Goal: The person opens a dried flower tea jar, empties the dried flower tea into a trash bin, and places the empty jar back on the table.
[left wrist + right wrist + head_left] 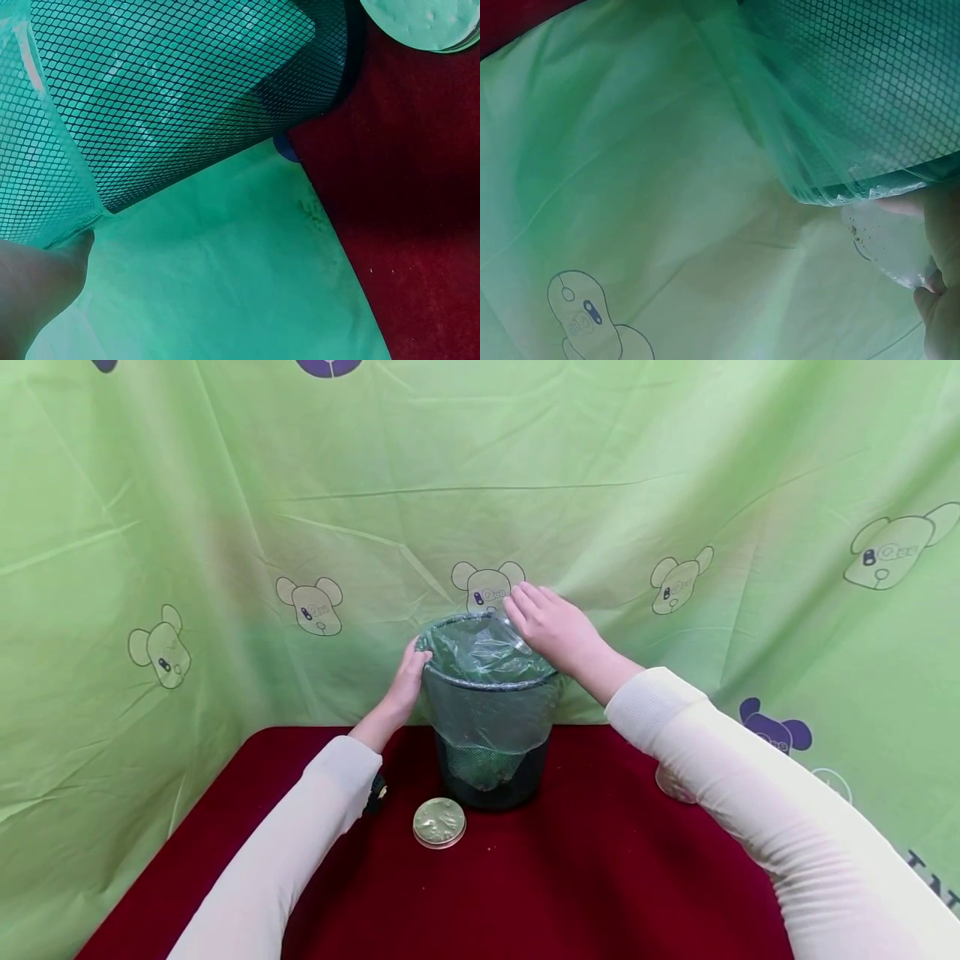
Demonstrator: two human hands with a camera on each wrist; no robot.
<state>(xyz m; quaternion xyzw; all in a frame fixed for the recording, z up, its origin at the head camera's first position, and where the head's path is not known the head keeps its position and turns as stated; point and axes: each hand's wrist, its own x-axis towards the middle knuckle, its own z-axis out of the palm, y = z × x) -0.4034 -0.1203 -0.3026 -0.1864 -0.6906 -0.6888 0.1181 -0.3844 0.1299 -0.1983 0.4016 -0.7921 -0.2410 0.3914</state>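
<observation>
In the head view a dark mesh waste bin stands on a red cloth, lined with a green translucent bag folded over its rim. My left hand grips the bin's rim and the bag on the left side. Over the right part of the opening, my right hand holds a clear, whitish plastic piece with brown specks, seen between thumb and fingers in the right wrist view. Its full shape is hidden by the hand. The left thumb lies by the bag's edge in the left wrist view.
A round gold lid or tin lies in front of the bin. Some dark object is partly covered by the left sleeve. Behind the right forearm sits a pale clear item. Green printed cloth hangs behind the red-covered table.
</observation>
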